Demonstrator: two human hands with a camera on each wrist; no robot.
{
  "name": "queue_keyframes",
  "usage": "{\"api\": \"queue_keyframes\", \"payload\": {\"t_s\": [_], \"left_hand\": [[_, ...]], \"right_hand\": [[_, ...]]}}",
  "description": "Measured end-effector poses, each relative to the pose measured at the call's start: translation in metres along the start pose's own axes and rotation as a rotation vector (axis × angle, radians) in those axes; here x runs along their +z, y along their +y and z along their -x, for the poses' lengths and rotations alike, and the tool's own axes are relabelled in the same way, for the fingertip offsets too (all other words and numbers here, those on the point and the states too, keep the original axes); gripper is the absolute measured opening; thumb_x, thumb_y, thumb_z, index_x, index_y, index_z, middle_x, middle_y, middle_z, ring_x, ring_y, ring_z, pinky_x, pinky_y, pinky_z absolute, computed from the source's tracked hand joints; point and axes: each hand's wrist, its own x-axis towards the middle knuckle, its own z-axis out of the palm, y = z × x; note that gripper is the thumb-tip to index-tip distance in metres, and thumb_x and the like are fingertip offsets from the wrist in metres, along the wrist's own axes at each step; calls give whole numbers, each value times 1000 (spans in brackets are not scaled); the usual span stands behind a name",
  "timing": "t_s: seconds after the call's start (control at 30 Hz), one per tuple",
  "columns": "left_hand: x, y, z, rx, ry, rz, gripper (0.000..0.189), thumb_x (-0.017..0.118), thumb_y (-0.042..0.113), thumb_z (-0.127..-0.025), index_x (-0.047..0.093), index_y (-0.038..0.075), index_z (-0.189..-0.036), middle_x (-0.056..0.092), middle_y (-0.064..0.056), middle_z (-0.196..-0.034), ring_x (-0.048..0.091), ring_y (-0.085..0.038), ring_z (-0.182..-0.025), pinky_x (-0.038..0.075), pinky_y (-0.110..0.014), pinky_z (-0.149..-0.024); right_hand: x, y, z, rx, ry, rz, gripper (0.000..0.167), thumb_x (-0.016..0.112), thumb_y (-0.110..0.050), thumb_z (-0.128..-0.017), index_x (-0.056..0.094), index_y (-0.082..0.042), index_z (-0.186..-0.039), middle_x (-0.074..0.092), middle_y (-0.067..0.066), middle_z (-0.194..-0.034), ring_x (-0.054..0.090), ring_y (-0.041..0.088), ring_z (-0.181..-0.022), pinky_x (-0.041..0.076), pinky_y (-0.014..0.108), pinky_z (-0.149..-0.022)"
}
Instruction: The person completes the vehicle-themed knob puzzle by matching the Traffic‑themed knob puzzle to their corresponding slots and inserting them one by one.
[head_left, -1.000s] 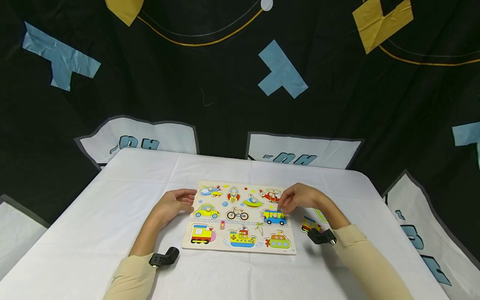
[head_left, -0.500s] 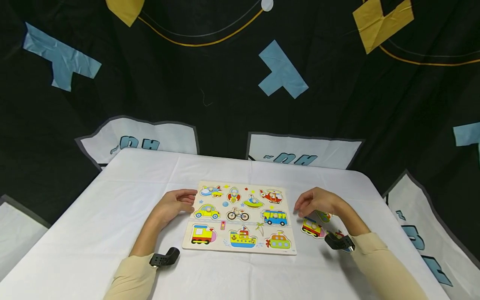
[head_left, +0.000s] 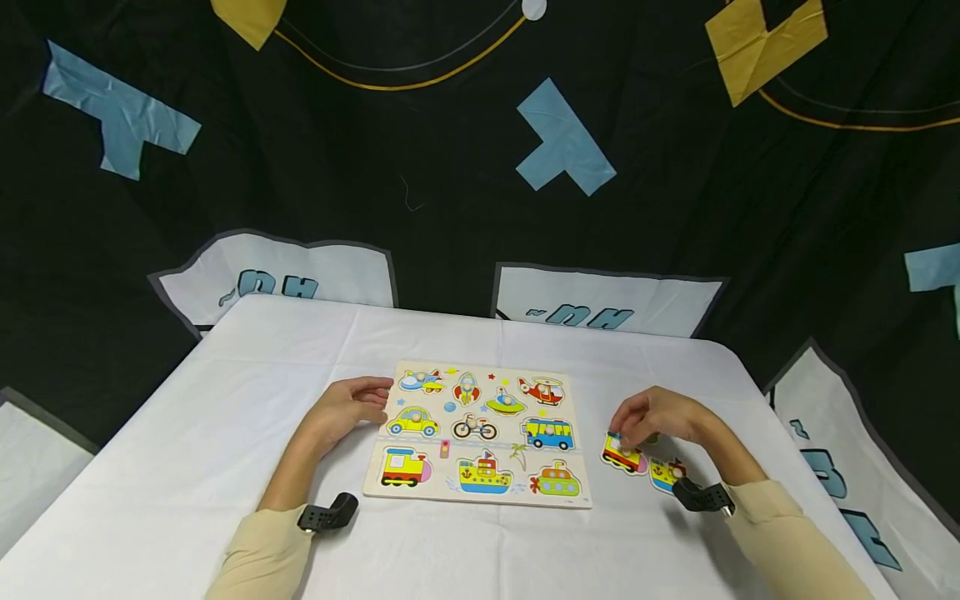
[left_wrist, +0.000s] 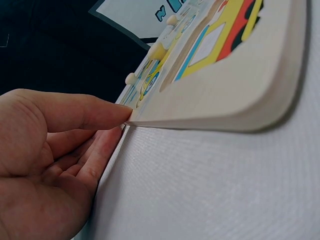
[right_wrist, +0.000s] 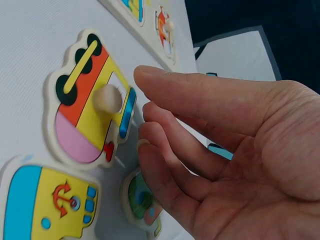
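Note:
A wooden knobbed puzzle board (head_left: pixel 441 477) lies flat at the middle of the table. My left hand (head_left: pixel 341 418) touches its left edge. In the left wrist view, the thumb tip (left_wrist: pixel 121 114) meets the edge and the other fingers extend beside it. Right of the board, my right hand (head_left: pixel 663 415) hovers over a train puzzle piece (head_left: pixel 624 460). The right wrist view shows the thumb and fingers (right_wrist: pixel 165 85) apart from that piece's knob (right_wrist: pixel 107 98). A ship piece (right_wrist: pixel 50 205) lies beside the train. A green piece (right_wrist: pixel 136 197) is partly hidden by the fingers.
Knobbed pieces, including a bus (head_left: pixel 548 434), a car (head_left: pixel 412 422) and a helicopter (head_left: pixel 543 391), sit in the board. Its bottom row shows train, ship and submarine pictures without knobs. A white cloth covers the table (head_left: pixel 420 550); a black curtain (head_left: pixel 450 208) hangs behind.
My right hand has moved from the bus on the board rightward and toward me, over the loose train piece. The left hand and the board have stayed in place.

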Motion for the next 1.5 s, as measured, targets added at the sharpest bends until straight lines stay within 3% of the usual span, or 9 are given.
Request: {"api": "queue_keyframes", "payload": {"t_s": [0.3, 0.73, 1.5], "left_hand": [[0, 0, 0, -2, 6, 6, 61, 74, -1, -78, 59, 0, -138, 68, -14, -119, 63, -20, -102, 50, -19, -80], [0, 1, 2, -8, 10, -3, 60, 73, -1, -79, 59, 2, -138, 68, -14, -120, 63, -22, -104, 50, -19, -82], [1, 2, 1, -3, 13, -1, 61, 74, -1, -79, 59, 1, -138, 68, -15, -119, 63, -21, -103, 50, -20, -80]], "right_hand": [[3, 9, 6, -39, -21, -25, 28, 80, -9, -76, 75, -1, -102, 67, 1, -81, 58, 18, -84, 47, 32, -79], [10, 9, 9, -12, -38, -76, 27, 82, -6, -75, 74, 1, -99, 70, 3, -78, 62, 19, -78, 49, 34, -75], [12, 9, 9, -46, -32, -39, 22, 82, -7, -76, 74, 1, -95, 71, 3, -75, 63, 17, -72, 50, 33, -70]]}}
